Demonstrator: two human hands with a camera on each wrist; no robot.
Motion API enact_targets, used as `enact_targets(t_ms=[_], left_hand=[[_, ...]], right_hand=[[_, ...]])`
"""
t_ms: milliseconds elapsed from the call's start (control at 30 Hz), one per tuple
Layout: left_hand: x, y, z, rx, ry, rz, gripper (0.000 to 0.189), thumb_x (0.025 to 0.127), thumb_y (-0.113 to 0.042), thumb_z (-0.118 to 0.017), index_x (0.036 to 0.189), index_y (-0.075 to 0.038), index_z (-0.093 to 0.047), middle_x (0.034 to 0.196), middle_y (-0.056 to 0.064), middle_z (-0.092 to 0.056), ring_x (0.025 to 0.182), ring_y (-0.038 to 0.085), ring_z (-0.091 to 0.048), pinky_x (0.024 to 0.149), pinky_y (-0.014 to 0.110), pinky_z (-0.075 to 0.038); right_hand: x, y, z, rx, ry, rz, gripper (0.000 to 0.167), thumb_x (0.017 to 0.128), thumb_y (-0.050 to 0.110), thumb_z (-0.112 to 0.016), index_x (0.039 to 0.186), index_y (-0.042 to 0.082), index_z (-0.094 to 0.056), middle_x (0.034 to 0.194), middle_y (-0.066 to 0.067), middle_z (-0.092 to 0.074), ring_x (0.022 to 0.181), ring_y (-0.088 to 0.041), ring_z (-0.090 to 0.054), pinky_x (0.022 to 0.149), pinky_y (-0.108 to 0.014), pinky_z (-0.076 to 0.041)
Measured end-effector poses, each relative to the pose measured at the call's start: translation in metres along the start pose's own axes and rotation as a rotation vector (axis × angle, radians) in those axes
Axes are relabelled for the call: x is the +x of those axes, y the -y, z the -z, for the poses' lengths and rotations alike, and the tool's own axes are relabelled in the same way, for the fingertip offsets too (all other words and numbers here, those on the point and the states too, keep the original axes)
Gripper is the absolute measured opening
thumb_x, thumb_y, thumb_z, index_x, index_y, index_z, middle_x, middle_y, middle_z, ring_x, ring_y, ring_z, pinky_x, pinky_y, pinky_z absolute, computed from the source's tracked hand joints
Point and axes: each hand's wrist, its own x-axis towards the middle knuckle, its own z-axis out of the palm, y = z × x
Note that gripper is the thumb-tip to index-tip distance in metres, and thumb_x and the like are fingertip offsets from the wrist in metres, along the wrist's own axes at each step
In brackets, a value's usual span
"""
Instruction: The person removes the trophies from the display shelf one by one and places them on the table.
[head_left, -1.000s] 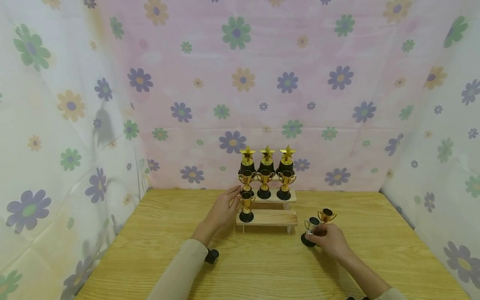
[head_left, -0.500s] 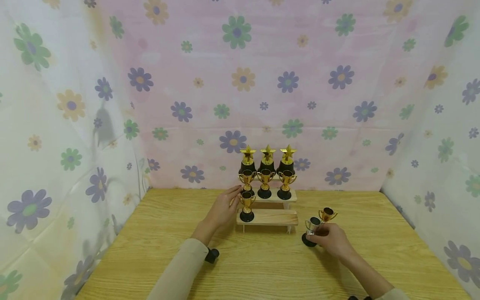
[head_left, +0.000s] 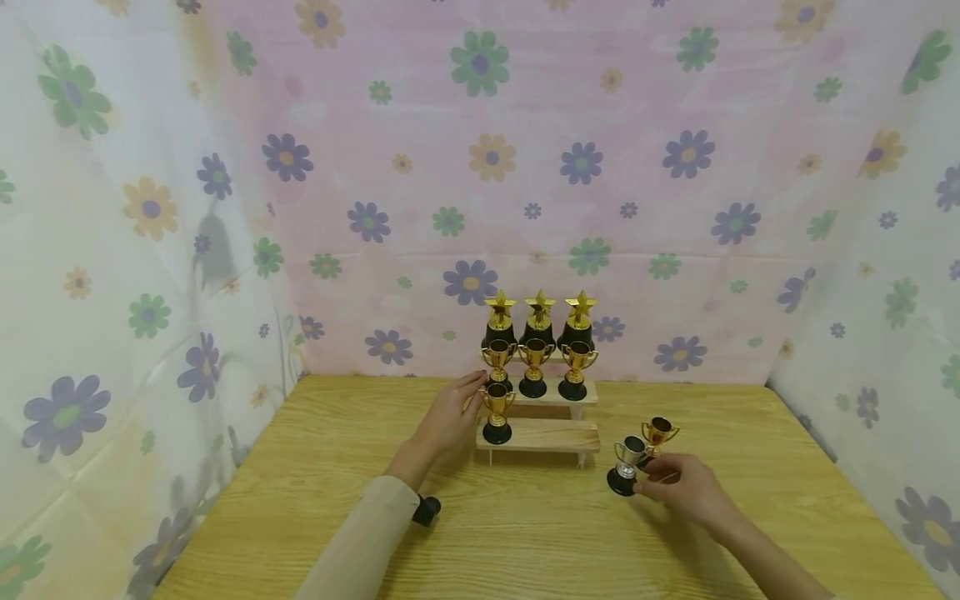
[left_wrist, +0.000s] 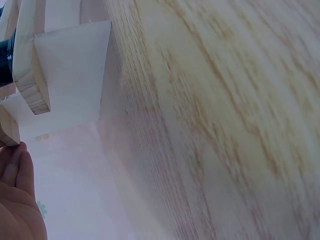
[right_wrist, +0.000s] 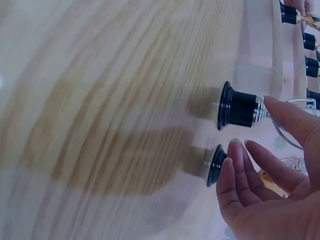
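In the head view my left hand [head_left: 444, 421] reaches to the left side of a small wooden tiered stand [head_left: 551, 435]. Its fingertips [left_wrist: 21, 147] touch the end of a wooden tier in the left wrist view. One gold trophy cup [head_left: 497, 414] stands on the lowest tier, just beside that hand. On the table to the right, a silver trophy cup [head_left: 628, 462] stands upright on its black base, with a coppery gold trophy cup [head_left: 660, 433] behind it. My right hand [head_left: 686, 487] is beside both, thumb near the silver cup's stem, fingers spread by the rear cup's base [right_wrist: 216, 166].
Three gold cups fill the middle tier, among them a middle one [head_left: 533, 367]. Three star trophies [head_left: 539, 321] line the top tier. A black object [head_left: 426, 511] lies by the left sleeve [head_left: 367, 533]. Flowered cloth [head_left: 525, 167] walls in the wooden table [head_left: 337, 467].
My right hand has let go of the silver cup and shifted slightly right, its fingers loosening beside the rear cup. The left hand stays at the stand. The head view has shifted slightly.
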Motion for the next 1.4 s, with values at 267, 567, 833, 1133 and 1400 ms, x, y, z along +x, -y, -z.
enact_targets(t_ms=[267,567,833,1133,1400], left_hand=[[0.001,0.001,-0.002,0.006,0.003,0.002,0.041,0.109,-0.014,-0.048,0.146,0.002,-0.054,0.15,0.02,-0.053,0.14,0.036,-0.049,0.115,0.048,-0.041],[0.001,-0.001,-0.001,0.007,0.004,0.003,0.041,0.109,-0.014,-0.048,0.147,0.001,-0.054,0.151,0.018,-0.052,0.141,0.035,-0.048,0.115,0.047,-0.042],[0.001,0.001,-0.001,0.014,0.005,-0.008,0.041,0.109,-0.013,-0.048,0.146,0.002,-0.054,0.15,0.019,-0.053,0.14,0.036,-0.049,0.115,0.049,-0.042],[0.0,-0.001,-0.001,0.009,0.002,0.001,0.041,0.109,-0.014,-0.048,0.146,0.002,-0.054,0.151,0.019,-0.052,0.14,0.036,-0.049,0.114,0.049,-0.043],[0.001,0.0,0.0,0.013,0.022,0.026,0.042,0.109,-0.015,-0.047,0.148,-0.001,-0.053,0.153,0.016,-0.051,0.142,0.034,-0.047,0.116,0.047,-0.041]], right_hand=[[-0.011,-0.003,0.012,-0.083,0.007,0.01,0.03,0.088,0.024,-0.082,0.104,-0.001,-0.074,0.096,-0.004,-0.072,0.084,-0.018,-0.066,0.072,-0.033,-0.057],[-0.021,0.004,0.017,-0.072,0.049,0.051,0.029,0.09,0.025,-0.08,0.105,0.0,-0.075,0.096,-0.003,-0.072,0.082,-0.017,-0.067,0.07,-0.03,-0.056],[-0.025,0.022,0.013,-0.019,0.154,0.145,0.03,0.091,0.023,-0.079,0.109,0.0,-0.073,0.1,-0.006,-0.071,0.082,-0.013,-0.065,0.067,-0.028,-0.055],[-0.018,0.047,-0.002,0.014,0.19,0.274,0.033,0.093,0.022,-0.077,0.116,-0.001,-0.071,0.106,-0.009,-0.071,0.087,-0.009,-0.065,0.071,-0.026,-0.057],[-0.011,0.068,-0.014,0.051,0.184,0.326,0.038,0.093,0.023,-0.077,0.123,0.002,-0.067,0.112,-0.009,-0.068,0.092,-0.015,-0.067,0.074,-0.027,-0.058]])
